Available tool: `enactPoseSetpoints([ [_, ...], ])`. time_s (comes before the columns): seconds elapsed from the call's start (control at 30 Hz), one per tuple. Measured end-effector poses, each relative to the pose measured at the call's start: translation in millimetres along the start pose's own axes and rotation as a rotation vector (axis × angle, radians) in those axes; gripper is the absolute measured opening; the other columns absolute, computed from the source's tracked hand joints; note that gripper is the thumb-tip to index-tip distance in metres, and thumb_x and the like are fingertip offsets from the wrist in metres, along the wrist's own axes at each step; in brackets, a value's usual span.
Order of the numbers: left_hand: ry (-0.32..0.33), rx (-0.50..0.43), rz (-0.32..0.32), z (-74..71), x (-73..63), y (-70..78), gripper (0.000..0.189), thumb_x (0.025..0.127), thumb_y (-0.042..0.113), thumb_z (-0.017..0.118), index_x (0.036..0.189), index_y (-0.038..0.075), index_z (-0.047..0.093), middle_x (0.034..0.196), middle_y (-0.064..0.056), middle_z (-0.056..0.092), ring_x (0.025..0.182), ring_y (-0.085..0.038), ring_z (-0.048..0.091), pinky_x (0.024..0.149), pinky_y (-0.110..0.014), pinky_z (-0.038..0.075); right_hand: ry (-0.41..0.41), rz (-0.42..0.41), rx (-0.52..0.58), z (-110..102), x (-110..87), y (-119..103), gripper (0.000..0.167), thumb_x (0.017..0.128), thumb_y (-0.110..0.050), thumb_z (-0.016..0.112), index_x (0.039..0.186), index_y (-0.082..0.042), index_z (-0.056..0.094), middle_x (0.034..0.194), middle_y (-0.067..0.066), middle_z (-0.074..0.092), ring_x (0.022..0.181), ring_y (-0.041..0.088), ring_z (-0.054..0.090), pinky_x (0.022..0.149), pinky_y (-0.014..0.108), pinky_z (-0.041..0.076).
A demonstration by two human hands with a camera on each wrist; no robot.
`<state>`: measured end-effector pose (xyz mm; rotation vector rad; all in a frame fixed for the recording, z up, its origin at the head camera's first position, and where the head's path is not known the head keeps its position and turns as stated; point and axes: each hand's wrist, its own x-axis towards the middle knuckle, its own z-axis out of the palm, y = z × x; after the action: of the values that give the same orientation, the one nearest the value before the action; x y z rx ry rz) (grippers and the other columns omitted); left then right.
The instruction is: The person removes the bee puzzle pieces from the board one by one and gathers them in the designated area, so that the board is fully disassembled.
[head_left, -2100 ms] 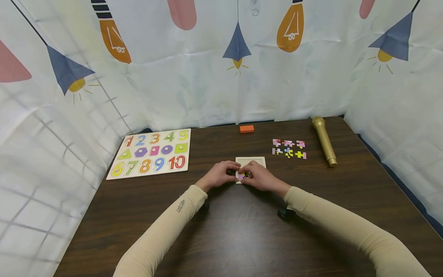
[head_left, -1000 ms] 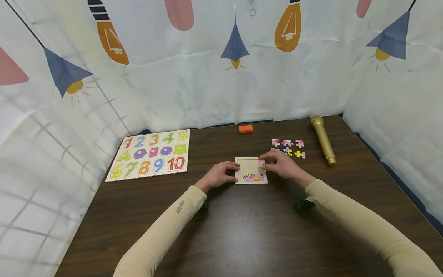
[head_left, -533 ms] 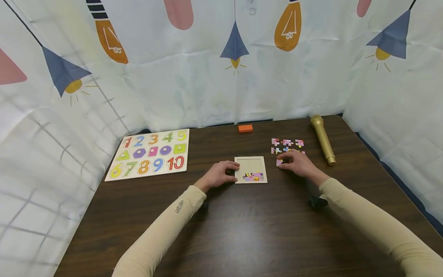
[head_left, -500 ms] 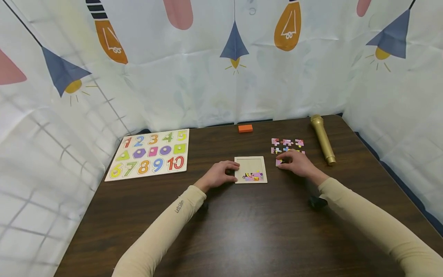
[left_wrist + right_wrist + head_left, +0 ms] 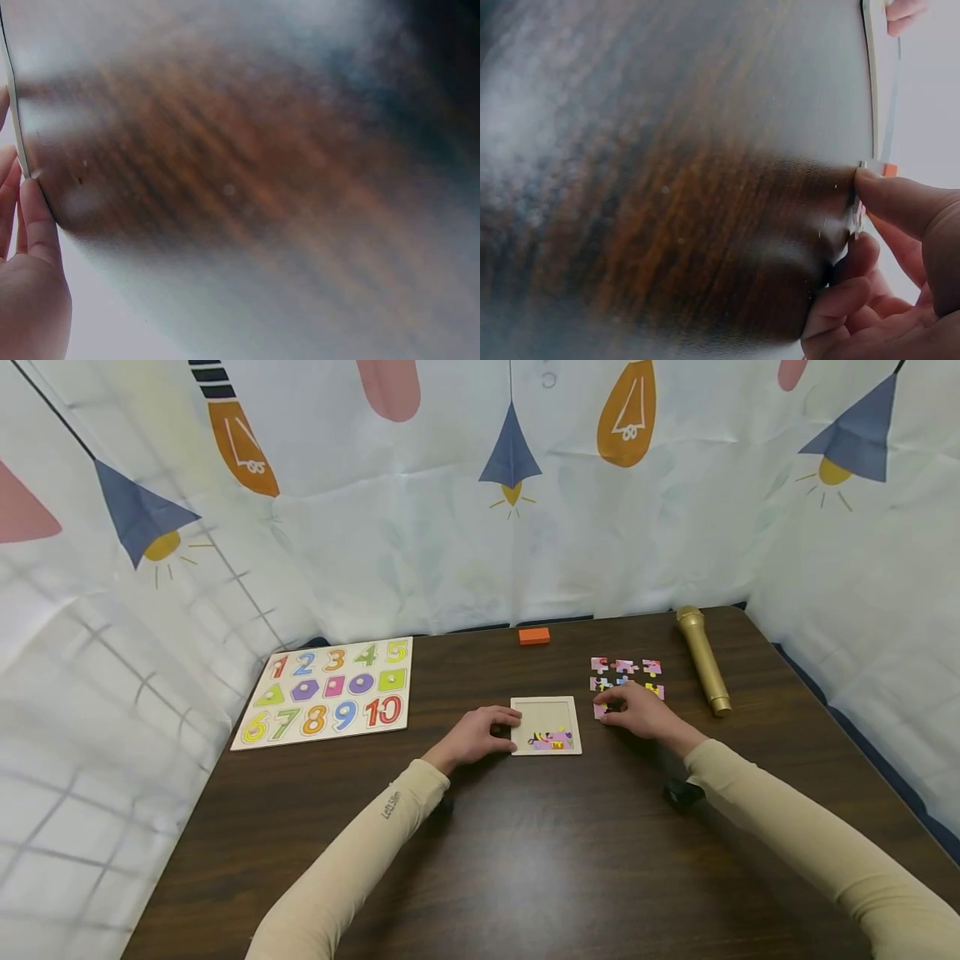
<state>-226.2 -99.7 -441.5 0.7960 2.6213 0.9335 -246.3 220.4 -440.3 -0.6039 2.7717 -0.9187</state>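
Observation:
A small square wooden puzzle tray (image 5: 545, 712) lies flat on the dark table, with joined pink and yellow jigsaw pieces (image 5: 553, 741) along its near side, toward the right. My left hand (image 5: 475, 737) holds the tray's left edge between thumb and fingers; in the left wrist view the thumb (image 5: 39, 217) is right at its edge. To the right of the tray, my right hand (image 5: 639, 710) pinches a pink jigsaw piece (image 5: 599, 711) close over the table. The right wrist view shows that piece (image 5: 858, 214) edge-on between thumb and fingers, its face hidden.
Several loose jigsaw pieces (image 5: 624, 667) lie in rows just beyond my right hand, partly covered by it. A gold microphone (image 5: 703, 662) is farther right. An orange block (image 5: 534, 636) sits at the back edge, and a number puzzle board (image 5: 322, 693) lies to the left.
My right hand has left the tray, passing its right edge with a jigsaw piece, and moved right to beside the loose pieces. It barely moved in the last half second. My left hand stays put.

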Motion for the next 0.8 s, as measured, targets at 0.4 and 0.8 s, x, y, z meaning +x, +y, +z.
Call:
enactPoseSetpoints([
  [0.4, -0.001, 0.007, -0.007, -0.9, 1.2, 0.9, 0.041, 0.087, 0.016, 0.075, 0.125, 0.004, 0.066, 0.138, -0.004, 0.057, 0.131, -0.024, 0.048, 0.108, -0.039, 0.037, 0.008, 0.029, 0.005, 1.3, 2.9, 4.7, 0.03, 0.089, -0.01, 0.071, 0.117, 0.0, 0.068, 0.116, 0.017, 0.066, 0.082, 0.023, 0.055, 0.073, 0.038, 0.048],
  [0.8, 0.0, 0.011, -0.021, 0.0, 1.3, 0.8, 0.041, 0.087, 0.016, 0.075, 0.125, 0.004, 0.066, 0.138, -0.004, 0.057, 0.131, -0.022, 0.048, 0.108, -0.038, 0.037, 0.037, 0.004, 0.002, 3.3, 0.5, 3.8, 0.026, 0.089, -0.011, 0.07, 0.113, -0.001, 0.07, 0.113, 0.016, 0.067, 0.085, 0.023, 0.052, 0.074, 0.037, 0.046],
])
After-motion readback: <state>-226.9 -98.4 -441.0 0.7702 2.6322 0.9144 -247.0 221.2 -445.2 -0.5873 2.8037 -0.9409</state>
